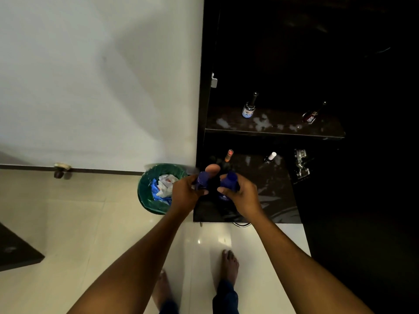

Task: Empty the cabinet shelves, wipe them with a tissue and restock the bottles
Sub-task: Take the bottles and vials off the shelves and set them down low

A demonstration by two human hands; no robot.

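Observation:
My left hand (186, 196) grips a dark blue bottle (202, 179) by its body. Another blue bottle (230, 181) is gripped in my right hand (241, 198). Both are held over the front left of the dark lower cabinet shelf (272, 200). An orange-capped bottle (229, 155) and a white-capped bottle (271, 157) stand at the back of that shelf. On the upper shelf (283, 130) stand a blue-labelled bottle (249, 108) and a dark red bottle (311, 115). Pale smears mark both shelves.
A green bin (147, 189) with crumpled white and blue waste stands on the floor left of the cabinet. A white wall (102, 75) lies to the left. A metal hinge (300, 164) sits on the right. My bare feet (230, 266) stand on pale tiles.

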